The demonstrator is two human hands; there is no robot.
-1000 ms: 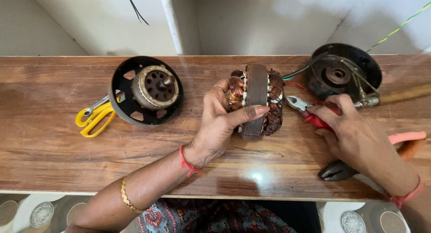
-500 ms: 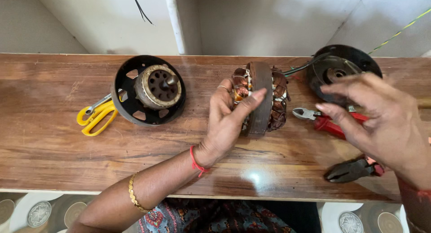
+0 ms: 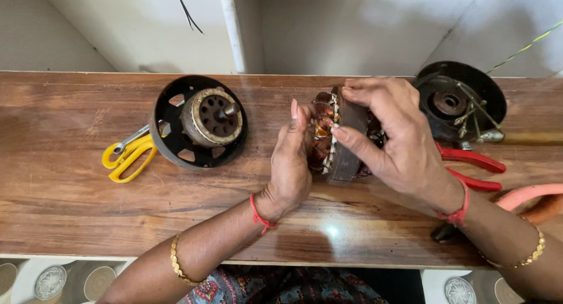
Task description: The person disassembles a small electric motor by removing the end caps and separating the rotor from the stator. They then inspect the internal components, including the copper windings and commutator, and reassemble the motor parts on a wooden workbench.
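Observation:
A round motor stator (image 3: pixel 340 141) with copper windings and a dark steel core stands on edge on the wooden bench (image 3: pixel 70 181). My left hand (image 3: pixel 291 163) presses against its left face, fingers up along the windings. My right hand (image 3: pixel 393 137) grips it from the right, thumb on the front rim and fingers curled over the top. Both hands hold the stator between them.
A black motor cover with a rotor hub (image 3: pixel 201 121) lies left of centre, with a yellow-handled tool (image 3: pixel 128 154) beside it. Another black cover with wires (image 3: pixel 460 102) sits at the right. Red-handled pliers (image 3: pixel 472 166) and a pink hose (image 3: pixel 531 194) lie under my right forearm.
My right hand left the red-handled pliers on the bench and moved left onto the stator. My left hand shifted from gripping the rim to pressing its left face.

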